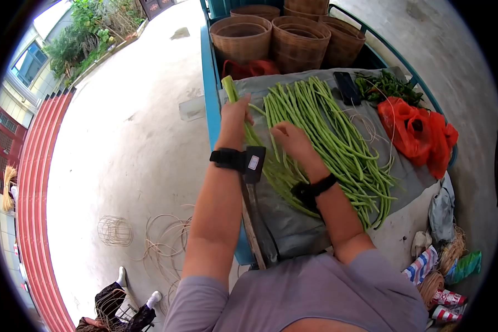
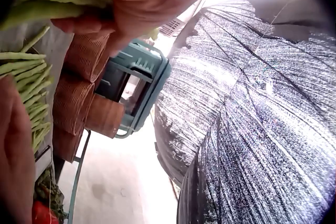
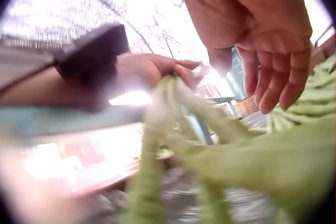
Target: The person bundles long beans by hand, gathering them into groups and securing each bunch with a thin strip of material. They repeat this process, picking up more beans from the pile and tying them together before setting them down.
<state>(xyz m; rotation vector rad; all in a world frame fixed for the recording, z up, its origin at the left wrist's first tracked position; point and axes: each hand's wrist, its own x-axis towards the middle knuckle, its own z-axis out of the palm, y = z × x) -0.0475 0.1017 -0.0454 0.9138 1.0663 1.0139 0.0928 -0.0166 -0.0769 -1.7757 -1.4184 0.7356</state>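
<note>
Near the cart's left edge, my left hand [image 1: 237,123] grips the upper part of a bundle of long green beans [image 1: 229,87], whose tips stick out above the fist. The bundle's loose length slants down under my right forearm. To its right, my right hand [image 1: 294,143] hovers with bent, relaxed fingers and nothing in them. The right wrist view shows this hand [image 3: 257,35] with its fingers hanging beside the blurred beans [image 3: 252,161]. A wide row of long beans [image 1: 321,127] lies on the grey cloth [image 1: 299,238].
Woven baskets [image 1: 240,40] stand at the cart's far end. A phone [image 1: 347,88], green peppers [image 1: 387,87] and a red bag [image 1: 415,133] lie right of the beans. The cart's blue rail [image 1: 211,105] runs along the left. Someone's feet [image 1: 154,299] show at lower left.
</note>
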